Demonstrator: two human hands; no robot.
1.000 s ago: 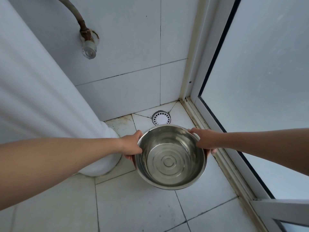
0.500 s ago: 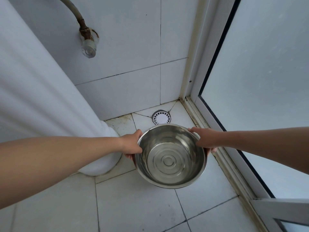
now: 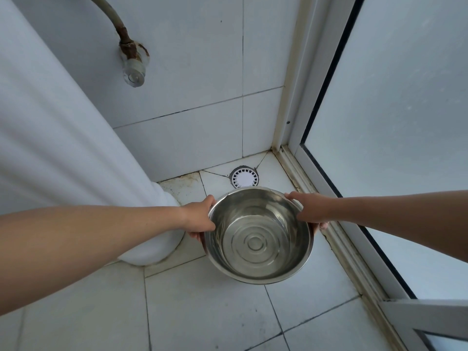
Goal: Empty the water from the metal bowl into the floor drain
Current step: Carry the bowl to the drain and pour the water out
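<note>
Left hand (image 3: 200, 219) and right hand (image 3: 312, 208) hold the metal bowl (image 3: 258, 236), fingers grasping its rim; floor drain (image 3: 244, 177) just beyond.

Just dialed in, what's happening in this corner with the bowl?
A person holds a metal bowl by its rim, left hand on one side and right hand on the other. It sits roughly level above the tiled floor, with shallow water inside. The floor drain lies just beyond the bowl, in the corner by the wall and the door frame. Nothing is pouring out yet.
</note>
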